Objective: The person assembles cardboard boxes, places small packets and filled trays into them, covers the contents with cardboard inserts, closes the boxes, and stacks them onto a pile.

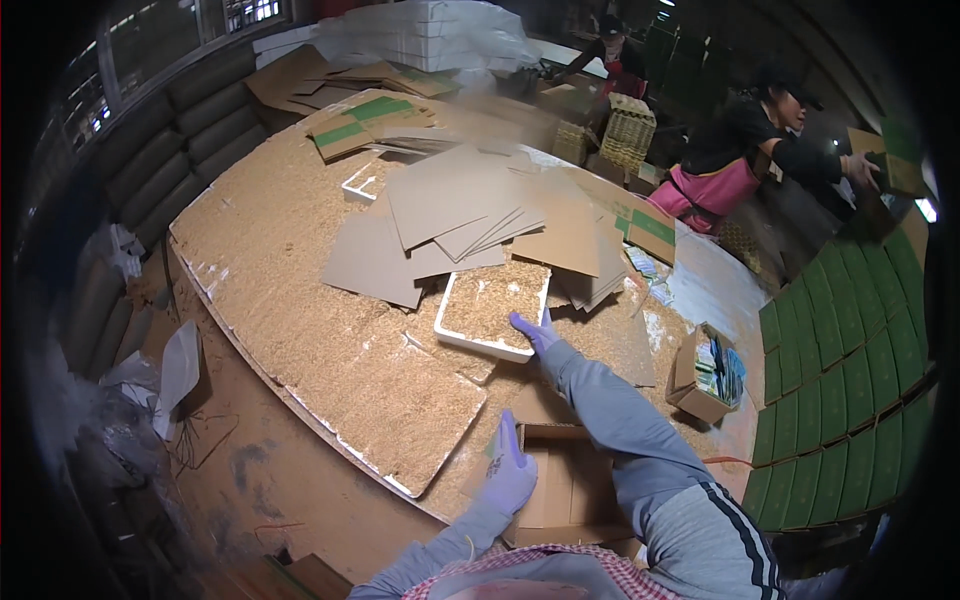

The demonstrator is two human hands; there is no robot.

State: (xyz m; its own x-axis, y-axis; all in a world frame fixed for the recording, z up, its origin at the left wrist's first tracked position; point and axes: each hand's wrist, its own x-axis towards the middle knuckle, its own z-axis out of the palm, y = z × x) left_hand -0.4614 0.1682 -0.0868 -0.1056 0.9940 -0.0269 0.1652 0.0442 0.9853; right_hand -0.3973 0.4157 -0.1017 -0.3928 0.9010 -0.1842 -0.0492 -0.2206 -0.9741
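Note:
In my right hand (537, 333), gloved in purple, is the right edge of a white foam tray (483, 343) filled with tan, husk-like flakes. The thumb lies over the rim while the other fingers are mostly hidden behind it. My left hand (507, 472), also in a purple glove, grips the left side of an open cardboard box (572, 485) right in front of me. Only bare brown cardboard shows inside that box. Loose grey-brown cardboard sheets (440, 190) lie fanned out just beyond the tray.
Tan flakes (290, 290) cover much of the table. A small carton (697, 405) of packets stands at right, beside stacked green boxes (840, 350). Flat green-marked cartons (360, 125) lie at the back. Two co-workers work across the table, one in a pink apron (700, 190).

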